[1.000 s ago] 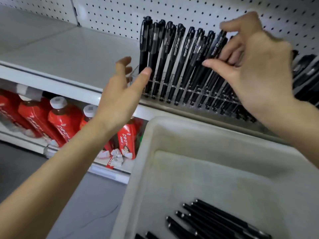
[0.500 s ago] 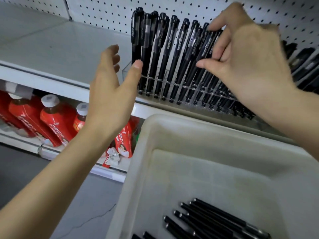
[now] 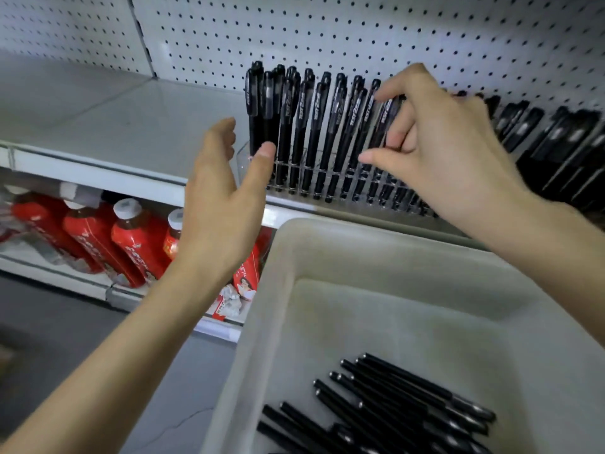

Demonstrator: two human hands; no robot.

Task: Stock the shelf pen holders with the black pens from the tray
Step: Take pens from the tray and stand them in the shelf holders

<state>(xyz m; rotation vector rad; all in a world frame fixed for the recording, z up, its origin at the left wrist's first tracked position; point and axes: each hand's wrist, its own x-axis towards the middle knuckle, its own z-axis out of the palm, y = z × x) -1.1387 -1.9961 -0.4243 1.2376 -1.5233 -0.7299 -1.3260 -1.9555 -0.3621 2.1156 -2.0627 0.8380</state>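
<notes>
Pens (image 3: pixel 314 132), black and capped, stand in tight rows in a clear pen holder (image 3: pixel 243 156) on the grey shelf (image 3: pixel 114 126). They sit at upper centre of the frame, in front of the white pegboard (image 3: pixel 327 27).

We see the left grip (image 3: pixel 222 198), a bare hand, raised at centre left with its palm turned toward the holder. It is wide, with fingers straight and relaxed, and holds nothing. Its thumb tip lies at the holder's left end, just in front of the leftmost pens.

The right grip (image 3: pixel 448 152) reaches in from the right over the same rows. Its index fingertip rests on the top of a pen, its other fingers curl in among the upper barrels, and its thumb sticks out lower down, apart from the fingers. We cannot tell whether it holds any single pen or only touches them.

More blurred pens (image 3: pixel 556 139) fill the shelf at the right edge. An off-white plastic tray (image 3: pixel 294 237) takes up the lower right of the frame. Loose pens (image 3: pixel 393 398) lie flat on its floor near the bottom edge, side by side and aslant.

At lower left we see red bottles (image 3: pixel 98 237) with white caps on the shelf below, above a grey floor (image 3: pixel 65 339).
</notes>
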